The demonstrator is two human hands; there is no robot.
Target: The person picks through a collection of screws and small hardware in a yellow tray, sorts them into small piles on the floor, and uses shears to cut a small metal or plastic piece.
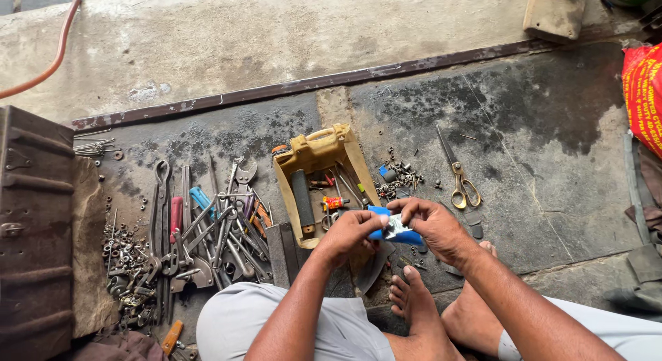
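Both hands meet over the person's crossed feet. The left hand (350, 233) and right hand (431, 226) pinch a small blue tube (394, 230) with a pale label between closed fingertips, each at one end. The tube lies roughly level, its long axis running from hand to hand; which end is the cap I cannot tell. Just beyond the left hand stands a tan cut-open can (318, 161) with small tools inside. Beyond the right hand lie yellow-handled scissors (458, 175). Left of the left hand spreads a heap of pliers and wrenches (207, 230).
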